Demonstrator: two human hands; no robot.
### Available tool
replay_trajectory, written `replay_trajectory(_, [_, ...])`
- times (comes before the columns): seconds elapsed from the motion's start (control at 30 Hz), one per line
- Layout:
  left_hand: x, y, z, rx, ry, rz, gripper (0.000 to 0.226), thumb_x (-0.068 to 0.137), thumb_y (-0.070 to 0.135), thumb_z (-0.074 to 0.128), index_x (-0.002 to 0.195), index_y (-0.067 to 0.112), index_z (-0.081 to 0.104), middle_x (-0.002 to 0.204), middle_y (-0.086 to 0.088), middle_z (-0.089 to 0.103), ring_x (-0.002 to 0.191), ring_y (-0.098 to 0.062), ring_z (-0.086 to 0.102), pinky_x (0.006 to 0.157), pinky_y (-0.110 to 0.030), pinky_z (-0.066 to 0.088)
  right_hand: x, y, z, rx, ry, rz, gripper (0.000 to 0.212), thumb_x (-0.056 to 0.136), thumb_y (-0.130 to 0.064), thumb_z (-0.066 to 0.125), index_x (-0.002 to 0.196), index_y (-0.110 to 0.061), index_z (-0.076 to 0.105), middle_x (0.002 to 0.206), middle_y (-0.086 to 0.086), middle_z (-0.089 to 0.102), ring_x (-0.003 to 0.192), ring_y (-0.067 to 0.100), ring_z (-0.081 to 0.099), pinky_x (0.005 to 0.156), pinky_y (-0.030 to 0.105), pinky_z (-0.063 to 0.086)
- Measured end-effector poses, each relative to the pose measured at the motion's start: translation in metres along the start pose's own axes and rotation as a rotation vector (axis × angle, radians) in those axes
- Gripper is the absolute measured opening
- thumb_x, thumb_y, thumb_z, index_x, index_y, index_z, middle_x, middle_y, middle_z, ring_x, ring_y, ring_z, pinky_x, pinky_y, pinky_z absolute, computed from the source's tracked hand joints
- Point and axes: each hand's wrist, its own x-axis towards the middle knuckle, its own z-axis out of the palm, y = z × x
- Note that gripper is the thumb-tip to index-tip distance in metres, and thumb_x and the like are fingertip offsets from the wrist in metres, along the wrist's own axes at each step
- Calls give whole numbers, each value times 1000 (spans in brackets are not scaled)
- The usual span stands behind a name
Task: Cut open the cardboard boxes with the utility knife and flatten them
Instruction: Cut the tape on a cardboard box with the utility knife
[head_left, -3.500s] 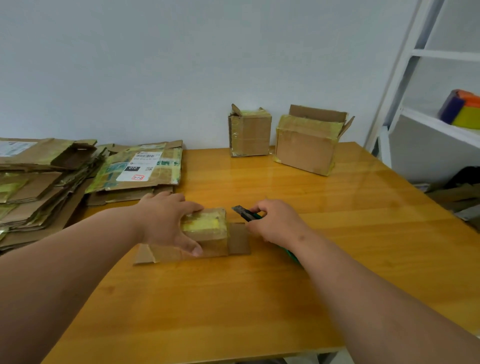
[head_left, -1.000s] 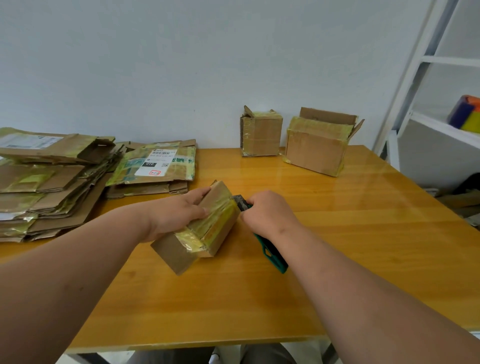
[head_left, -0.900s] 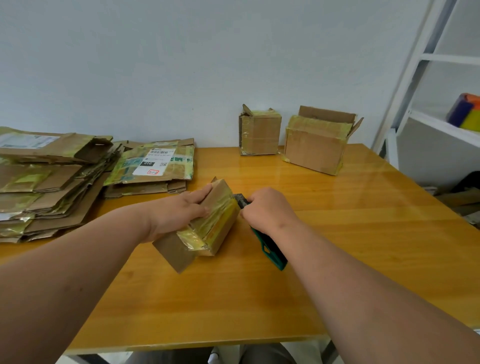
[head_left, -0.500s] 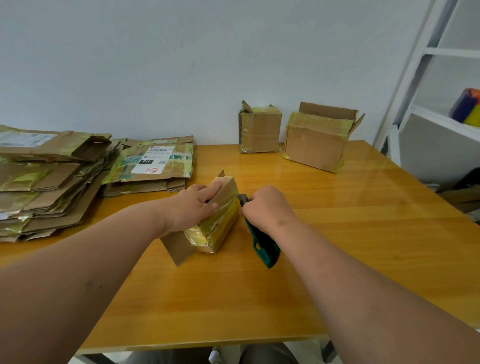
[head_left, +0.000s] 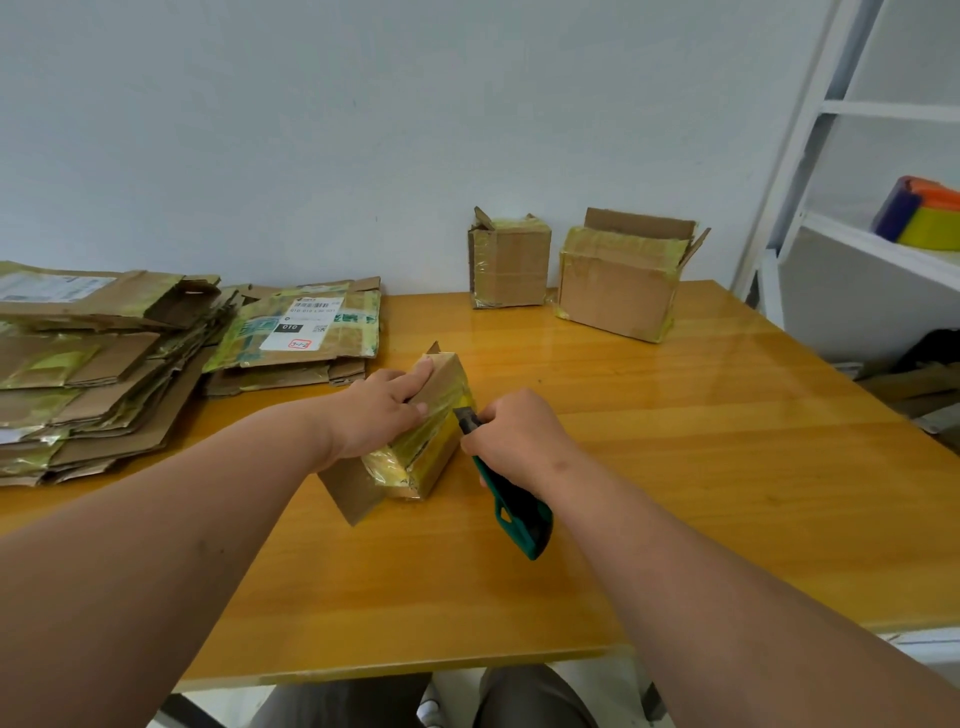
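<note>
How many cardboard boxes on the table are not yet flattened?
3: the small box in the hands at the centre, plus a narrow box and a wider box against the back wall. None looks hidden.

Three boxes stand on the bench (head_left: 675, 493): a small taped one (head_left: 421, 441) at the middle, and two (head_left: 509, 265) (head_left: 621, 280) by the wall. One knife (head_left: 511, 504). Two stacks of flattened cardboard, one large (head_left: 88, 374), one smaller (head_left: 301, 338).
</note>
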Motion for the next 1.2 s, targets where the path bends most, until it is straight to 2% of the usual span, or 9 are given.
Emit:
replay_trajectory(0.1, [-1,0,1,5,10,-3,57,105,38,34,154,41,5,158,3,17,138,-28,29,114,-43,25,-9,-1,-2,-15,-40,-10,19,81,-7,60,88,10,60,76,13,52,67,27,53,62,50,53])
replay_trajectory(0.23, [-1,2,2,34,21,-2,56,105,38,33,154,42,5,159,2,16,140,-29,26,115,-45,23,-19,-1,-2,-36,-55,-15,23,82,-7,60,94,12,61,77,13,52,68,25,49,58,46,46])
replay_trajectory(0.4, [-3,4,5,88,17,10,56,105,39,30,154,40,2,159,0,15,143,-30,20,117,-47,19,-24,-3,-5,-19,-48,-15,31,82,-8,61,104,14,61,78,17,53,69,25,48,62,53,50])
replay_trajectory(0.6, [-6,5,5,83,16,25,56,105,41,29,154,39,3,159,0,17,142,-29,21,116,-46,20,-19,-2,-7,105,0,74,43,77,-8,65,114,13,60,94,30,70,68,26,53,63,36,42])
replay_trajectory(0.77, [-6,3,4,51,15,18,55,105,40,29,154,39,4,159,1,16,142,-29,22,117,-47,19,-20,-5,-3,141,44,61,44,77,-9,65,116,11,60,109,32,66,68,30,58,68,52,56])
replay_trajectory(0.9, [-6,1,2,35,12,12,55,105,40,29,154,40,4,159,3,16,142,-28,24,117,-47,21,-20,-2,-2,174,54,66,42,80,-10,69,116,10,61,104,31,68,77,38,68,82,55,56])
replay_trajectory(1.0, [-6,-2,2,-3,19,8,55,105,40,30,153,41,5,159,4,16,141,-27,25,116,-47,23,-22,-2,-3,196,60,68,37,82,-9,70,113,11,63,89,25,70,74,36,69,78,52,58])
replay_trajectory(1.1, [-5,-4,2,-45,21,8,55,104,40,31,153,43,6,159,5,16,141,-27,26,116,-48,23,-26,-4,-6,202,54,64,32,85,-8,69,111,10,65,90,25,71,76,39,72,74,48,59])
replay_trajectory(1.2, [-5,-6,3,-88,28,9,55,104,39,33,153,43,8,158,6,18,138,-26,30,115,-46,26,-28,-4,-7,212,50,68,29,86,-6,69,111,8,64,80,18,68,60,30,68,68,43,60])
